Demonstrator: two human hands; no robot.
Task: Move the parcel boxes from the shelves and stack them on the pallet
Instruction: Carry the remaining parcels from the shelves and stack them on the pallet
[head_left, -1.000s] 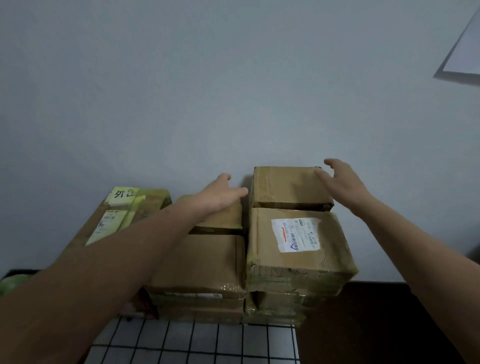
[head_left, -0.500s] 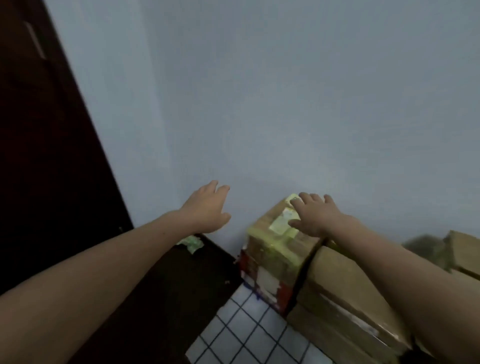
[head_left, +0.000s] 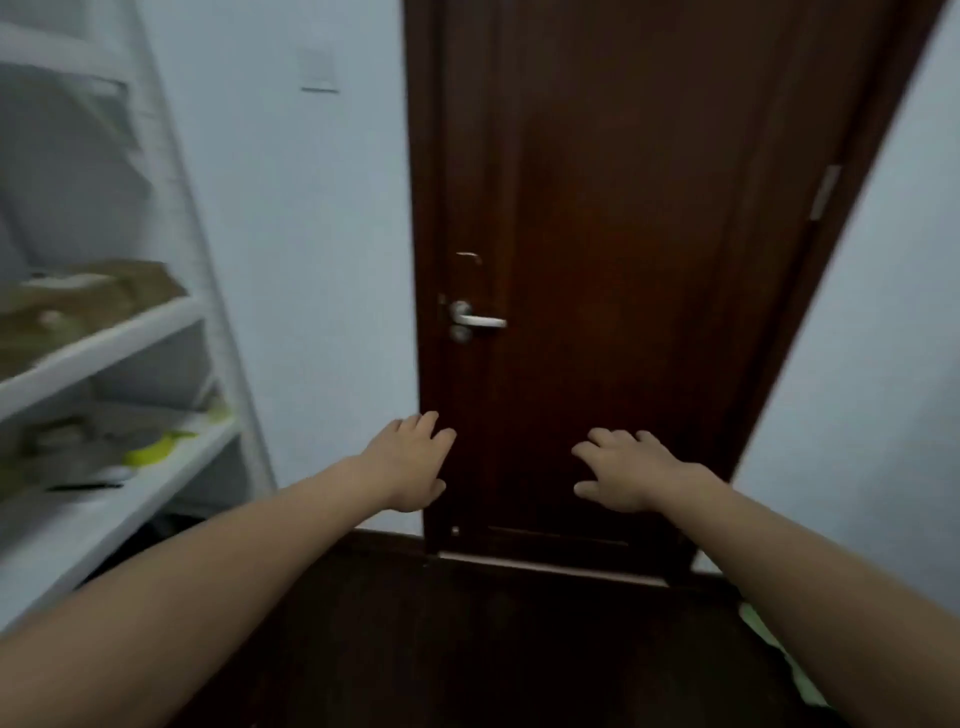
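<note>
Both my arms reach forward at waist height in front of a dark door. My left hand (head_left: 408, 462) is empty, fingers apart, palm down. My right hand (head_left: 626, 470) is likewise empty with spread fingers. A white shelf unit (head_left: 109, 338) stands at the left, blurred. Brown parcel boxes (head_left: 88, 296) lie on its middle shelf. On the shelf below sit more blurred parcels (head_left: 78, 436), one with yellow tape. The pallet and its stacked boxes are out of view.
A dark brown door (head_left: 597, 260) with a silver lever handle (head_left: 475, 319) fills the middle. Pale walls flank it, with a light switch (head_left: 318, 67) to the left. The floor (head_left: 467, 649) is dark. Something pale green lies at the lower right edge.
The view has swung left from the stacked boxes on the pallet, past the wall, to the door and shelves. Both hands left the boxes and stay empty.
</note>
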